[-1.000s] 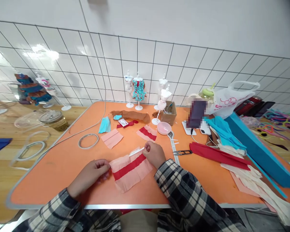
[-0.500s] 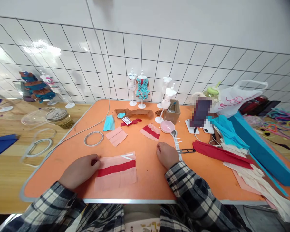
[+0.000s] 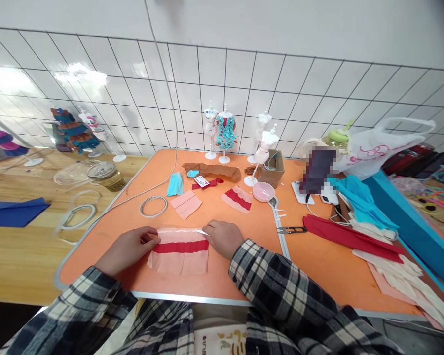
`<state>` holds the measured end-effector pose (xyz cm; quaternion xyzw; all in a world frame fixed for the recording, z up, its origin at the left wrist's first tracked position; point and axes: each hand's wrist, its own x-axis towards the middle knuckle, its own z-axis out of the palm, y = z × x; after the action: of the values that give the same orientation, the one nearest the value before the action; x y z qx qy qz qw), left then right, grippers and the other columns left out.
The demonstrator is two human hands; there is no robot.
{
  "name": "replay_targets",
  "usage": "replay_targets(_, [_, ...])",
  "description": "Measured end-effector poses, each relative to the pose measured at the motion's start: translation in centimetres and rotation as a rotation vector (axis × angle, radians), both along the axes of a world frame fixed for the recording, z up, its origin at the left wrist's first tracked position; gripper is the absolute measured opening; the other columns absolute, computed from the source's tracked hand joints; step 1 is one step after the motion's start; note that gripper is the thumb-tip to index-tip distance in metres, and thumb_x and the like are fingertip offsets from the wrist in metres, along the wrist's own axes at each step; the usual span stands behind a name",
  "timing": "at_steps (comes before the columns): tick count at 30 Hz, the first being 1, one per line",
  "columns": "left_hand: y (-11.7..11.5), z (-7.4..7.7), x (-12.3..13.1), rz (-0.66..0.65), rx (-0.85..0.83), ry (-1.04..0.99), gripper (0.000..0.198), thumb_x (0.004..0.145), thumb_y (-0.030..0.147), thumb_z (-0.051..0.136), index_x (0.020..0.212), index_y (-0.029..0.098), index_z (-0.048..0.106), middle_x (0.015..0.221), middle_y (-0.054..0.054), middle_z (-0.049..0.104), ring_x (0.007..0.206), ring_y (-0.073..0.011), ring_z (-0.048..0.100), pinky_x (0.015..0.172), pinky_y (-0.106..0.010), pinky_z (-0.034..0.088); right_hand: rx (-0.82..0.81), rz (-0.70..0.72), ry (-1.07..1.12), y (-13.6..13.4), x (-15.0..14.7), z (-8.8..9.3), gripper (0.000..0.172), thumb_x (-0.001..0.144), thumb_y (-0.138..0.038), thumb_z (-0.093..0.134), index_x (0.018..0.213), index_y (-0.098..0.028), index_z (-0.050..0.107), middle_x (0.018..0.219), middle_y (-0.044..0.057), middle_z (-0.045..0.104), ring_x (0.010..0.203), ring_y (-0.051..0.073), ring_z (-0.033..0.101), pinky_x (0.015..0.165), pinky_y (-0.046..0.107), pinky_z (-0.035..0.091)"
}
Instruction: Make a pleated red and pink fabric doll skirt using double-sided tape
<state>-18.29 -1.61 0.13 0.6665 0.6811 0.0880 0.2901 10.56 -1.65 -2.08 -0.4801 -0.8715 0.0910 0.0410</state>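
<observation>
Hands (image 3: 129,245) pinch striped cloth (image 3: 181,249) and, the right (image 3: 224,238) having returned, a white strip (image 3: 201,232).

The hands (image 3: 224,239) are bare, sleeves (image 3: 277,276) black-and-cream plaid, the pale top (image 3: 211,340) gold-printed.

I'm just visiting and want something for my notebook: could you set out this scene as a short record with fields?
Left hand: at the left edge of a striped cloth
Right hand: fingers at the end of a white strip, by the cloth's upper right corner
Cloth: pink with a red band, lying on an orange table
Beyond the cloth: plain pink piece, pink-and-red piece, pink bowl
To the right: dark snips, red fabric
Table's back: four small dress forms, one in turquoise ruffles
</observation>
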Motion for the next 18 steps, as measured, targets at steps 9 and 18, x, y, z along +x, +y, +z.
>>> replay_targets(9, [0.9, -0.4, -4.3, 0.116, -0.046, -0.011, 0.056, 0.062, 0.058, 0.066, 0.101, 0.018, 0.064, 0.088, -0.007, 0.073, 0.081, -0.026, 0.069, 0.068, -0.032, 0.051, 0.063, 0.023, -0.063, -0.7, 0.5, -0.5, 0.032, 0.103, -0.025, 0.032, 0.11, -0.021, 0.063, 0.11, 0.006, 0.066, 0.086, 0.019, 0.066, 0.061, 0.028, 0.048])
replay_targets(18, [0.0, -3.0, -0.7, -0.151, 0.365, 0.177, 0.043, 0.084, 0.058, 0.051, 0.094, 0.019, 0.068, 0.098, -0.009, 0.069, 0.09, -0.025, 0.064, 0.079, -0.035, 0.048, 0.093, -0.045, 0.188, -1.2, 0.6, 1.9, 0.048, 0.096, -0.039, 0.049, 0.14, -0.019, 0.047, 0.121, 0.009, 0.063, 0.107, 0.023, 0.057, 0.087, 0.033, 0.049])
